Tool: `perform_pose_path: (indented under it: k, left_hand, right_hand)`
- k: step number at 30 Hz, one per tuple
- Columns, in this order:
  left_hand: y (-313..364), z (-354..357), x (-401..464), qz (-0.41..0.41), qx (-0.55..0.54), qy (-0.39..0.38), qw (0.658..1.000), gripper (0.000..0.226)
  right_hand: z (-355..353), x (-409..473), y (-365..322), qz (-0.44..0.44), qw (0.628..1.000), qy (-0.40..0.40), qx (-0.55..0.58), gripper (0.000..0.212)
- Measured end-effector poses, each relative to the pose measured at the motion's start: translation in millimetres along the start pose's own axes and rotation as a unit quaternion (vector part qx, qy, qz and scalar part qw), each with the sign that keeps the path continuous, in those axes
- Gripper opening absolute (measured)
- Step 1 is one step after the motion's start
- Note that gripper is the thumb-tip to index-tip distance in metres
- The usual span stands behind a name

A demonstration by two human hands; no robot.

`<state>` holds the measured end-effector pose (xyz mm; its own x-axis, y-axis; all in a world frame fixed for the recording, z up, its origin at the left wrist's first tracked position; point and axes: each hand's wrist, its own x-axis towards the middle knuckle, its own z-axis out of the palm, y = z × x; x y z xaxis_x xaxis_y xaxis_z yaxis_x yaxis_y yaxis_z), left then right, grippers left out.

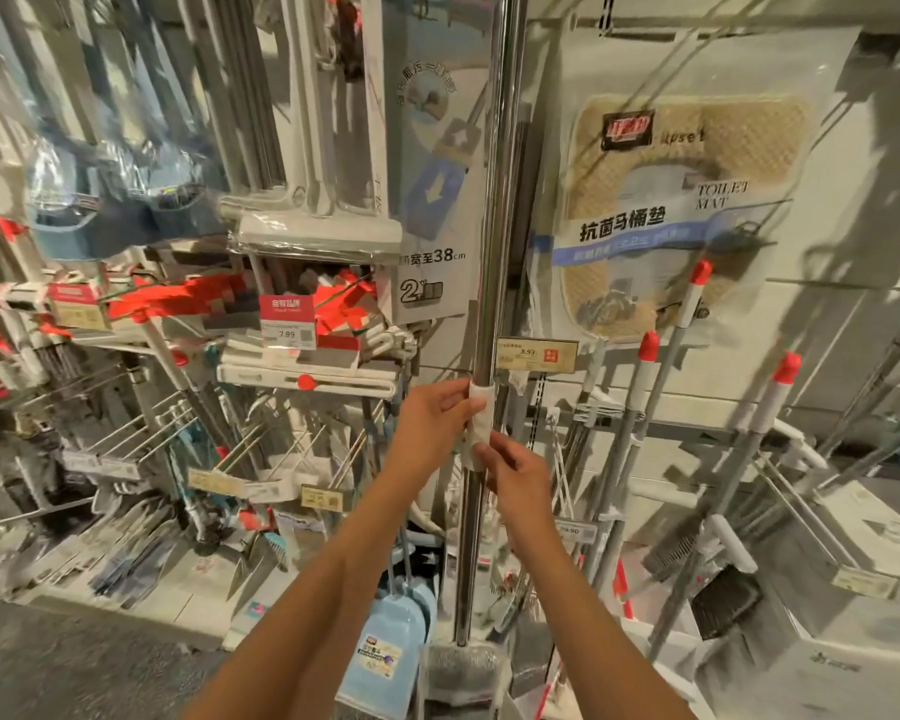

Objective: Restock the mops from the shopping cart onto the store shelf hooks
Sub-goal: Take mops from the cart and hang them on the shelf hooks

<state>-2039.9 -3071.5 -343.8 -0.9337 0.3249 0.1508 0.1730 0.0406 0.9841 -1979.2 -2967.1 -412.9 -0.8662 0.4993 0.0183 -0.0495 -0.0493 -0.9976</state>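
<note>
Pinching a white sleeve (478,415) on the mop pole (493,226), both hands work at the same spot: the left hand (437,415) has thumb and fingertips curled onto the sleeve's upper part, and the right hand (515,472) grips its lower end from the other side, fingers closed round the pole just beneath. The two hands are near each other, almost touching, with the sleeve between them.

That pole is chrome and stands upright, rising past the top of the view and running down between the forearms to a grey mop head (461,667) in clear wrapping near the bottom edge. It stands in front of the shelf, close to a yellow price tag (536,354) at the shelf rail.

Left of the pole hang a boxed flat mop (427,210) and a wrapped squeegee head (315,233), with a red-and-white price tag (287,322) below. Right of it hangs a packaged toilet mat (692,200). Further right, several red-capped handles (645,366) lean against the shelf. A blue dustpan (391,646) sits low, just left of the mop head. Bare wire hooks (141,423) jut out at lower left.
</note>
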Motion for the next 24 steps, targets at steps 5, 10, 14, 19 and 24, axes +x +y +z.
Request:
perform_pose_path:
  k: [5,10,14,19,24]
  left_hand:
    - [-20.3,-12.0,47.3,0.044,0.031,-0.025,0.998,0.025]
    - [-35.1,-20.5,92.3,0.06,0.04,-0.081,0.994,0.01]
    - [-57.8,-22.6,124.9,0.055,0.046,-0.114,0.991,0.016]
    - [-76.0,-15.9,151.7,0.043,0.022,-0.162,0.986,0.012]
    - [-93.3,-6.3,178.5,0.032,0.025,-0.161,0.986,0.028]
  right_hand:
    - [22.4,37.5,6.1,-0.016,0.999,0.029,-0.01,0.023]
    - [42.7,70.0,15.2,-0.008,0.997,0.08,-0.007,0.031]
    - [53.9,93.4,31.4,0.006,0.992,0.125,0.008,0.028]
    - [57.0,118.0,50.3,0.011,0.988,0.154,-0.009,0.029]
    - [52.4,143.9,62.9,0.039,0.985,0.164,-0.022,0.029]
